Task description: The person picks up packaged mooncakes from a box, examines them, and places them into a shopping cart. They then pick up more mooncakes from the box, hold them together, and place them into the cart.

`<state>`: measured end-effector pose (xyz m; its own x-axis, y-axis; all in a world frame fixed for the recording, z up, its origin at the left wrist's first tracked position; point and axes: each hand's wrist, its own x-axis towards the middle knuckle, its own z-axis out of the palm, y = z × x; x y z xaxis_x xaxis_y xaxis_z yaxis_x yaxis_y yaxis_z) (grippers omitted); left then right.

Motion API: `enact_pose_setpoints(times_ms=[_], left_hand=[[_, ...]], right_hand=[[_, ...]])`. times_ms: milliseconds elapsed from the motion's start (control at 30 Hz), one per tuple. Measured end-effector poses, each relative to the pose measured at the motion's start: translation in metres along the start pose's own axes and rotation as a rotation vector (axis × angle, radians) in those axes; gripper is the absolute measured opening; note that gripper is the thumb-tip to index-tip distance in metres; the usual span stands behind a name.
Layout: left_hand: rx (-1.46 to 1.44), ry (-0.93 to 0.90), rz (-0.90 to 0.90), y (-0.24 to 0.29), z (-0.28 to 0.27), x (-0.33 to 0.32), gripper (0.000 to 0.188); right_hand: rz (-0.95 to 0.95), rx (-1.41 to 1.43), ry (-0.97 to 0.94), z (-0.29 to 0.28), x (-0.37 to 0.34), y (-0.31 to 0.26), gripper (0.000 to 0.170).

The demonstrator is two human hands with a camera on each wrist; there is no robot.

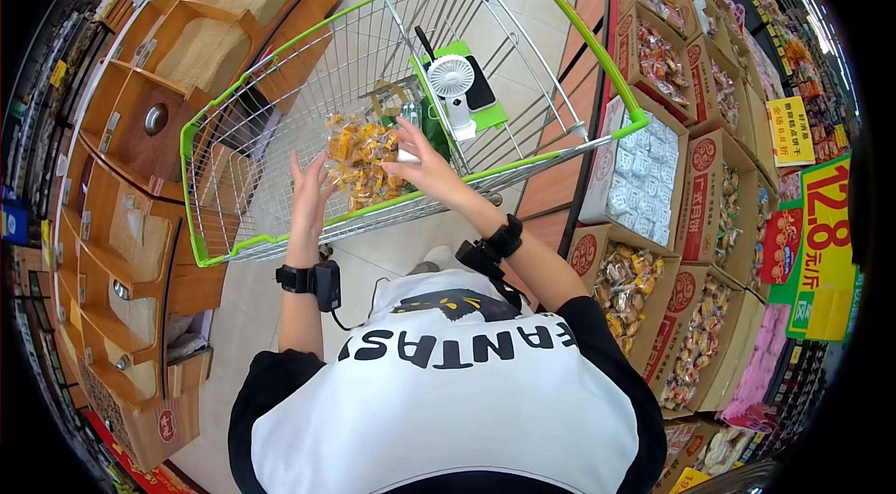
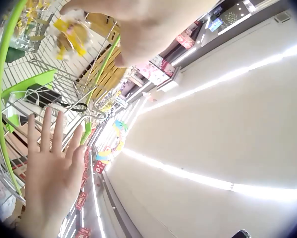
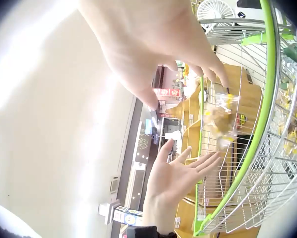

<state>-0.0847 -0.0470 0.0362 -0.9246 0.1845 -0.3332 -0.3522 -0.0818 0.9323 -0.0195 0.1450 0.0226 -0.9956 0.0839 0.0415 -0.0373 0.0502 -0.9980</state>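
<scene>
My left hand [image 1: 308, 191] and right hand [image 1: 425, 163] are over the shopping cart [image 1: 637, 116], held apart with palms facing each other. A clear-wrapped snack packet with yellow print [image 2: 71, 38] appears between them, close by the left fingertips in the left wrist view. In the right wrist view the same packet [image 3: 221, 119] shows between the two hands, with no fingers curled round it. The fingers of both hands are spread and fairly straight. Beneath and between them lies a heap of small yellow-wrapped snacks [image 1: 369, 181] in the cart.
A white handheld fan [image 1: 451, 79] and a dark phone [image 1: 479, 83] sit on the cart's green seat panel [image 1: 492, 118]. Wooden bins of grain [image 1: 201, 55] line the left side. Cardboard boxes of wrapped snacks [image 1: 625, 284] fill the right, with a yellow price sign [image 1: 821, 242].
</scene>
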Motion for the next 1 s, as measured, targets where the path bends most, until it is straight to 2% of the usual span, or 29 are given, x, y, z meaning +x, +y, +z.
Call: enact_pose_setpoints(times_ms=[33,100,133,167,200,233,300,400,700,1000], left_hand=[[-0.002,-0.002,0.001,-0.001,-0.001,0.001,0.068],[0.042,-0.077,-0.085,-0.008,-0.003,0.005,0.046],[0.043,-0.081,-0.087,-0.011,-0.002,0.006,0.046],[0.054,-0.193,-0.097,-0.016,-0.001,0.005,0.039],[0.064,-0.304,-0.107,-0.02,0.002,0.004,0.033],[0.069,-0.319,-0.087,-0.025,0.007,0.003,0.021],[0.098,-0.359,-0.121,-0.028,0.018,-0.001,0.02],[0.16,-0.413,-0.145,-0.032,0.04,-0.009,0.018],[0.267,-0.768,-0.178,-0.05,0.105,-0.023,0.018],[0.381,-1.091,-0.155,-0.066,0.155,-0.038,0.018]], right_hand=[[0.027,0.001,-0.001,-0.002,-0.005,0.002,0.07],[0.054,0.0,0.001,-0.008,-0.015,0.007,0.065],[0.074,0.011,-0.028,-0.013,-0.021,0.012,0.054],[0.095,0.023,-0.056,-0.017,-0.028,0.018,0.043],[0.098,0.024,-0.051,-0.021,-0.035,0.023,0.043],[0.112,0.024,-0.068,-0.025,-0.042,0.028,0.035],[0.17,-0.004,-0.069,-0.029,-0.056,0.02,0.023],[0.176,0.008,-0.056,-0.038,-0.071,0.022,0.023],[0.169,-0.077,0.071,-0.053,-0.117,-0.004,0.019],[0.183,-0.139,0.297,-0.072,-0.175,-0.009,0.018]])
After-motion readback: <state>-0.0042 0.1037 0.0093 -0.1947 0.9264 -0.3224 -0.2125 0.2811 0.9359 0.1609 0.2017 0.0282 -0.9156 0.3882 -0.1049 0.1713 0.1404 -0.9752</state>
